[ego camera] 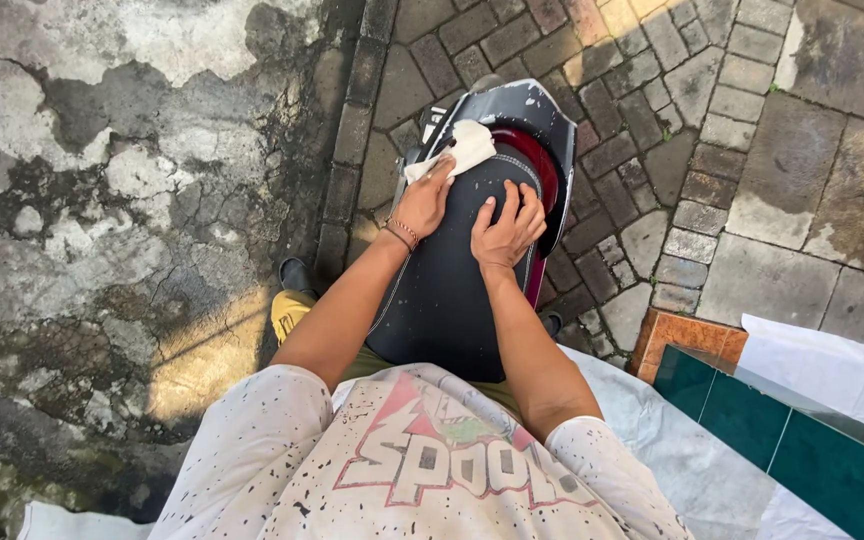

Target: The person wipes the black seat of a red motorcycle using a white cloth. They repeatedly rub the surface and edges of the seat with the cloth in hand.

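I look down along my own arms at a black scooter seat (447, 290) that runs away from me. My left hand (422, 200) presses a white cloth (462, 148) against the far left part of the seat, near the grey tail fairing (527, 105). A thin bracelet circles that wrist. My right hand (507, 228) lies flat on the seat with its fingers spread, holding nothing. A dark red panel (542, 160) shows just beyond the seat's right edge.
Cracked, stained concrete (122, 200) lies to the left, grey paving bricks (642, 120) ahead and to the right. A teal tiled ledge (782, 430) with an orange edge and a white sheet (832, 365) stand at the lower right.
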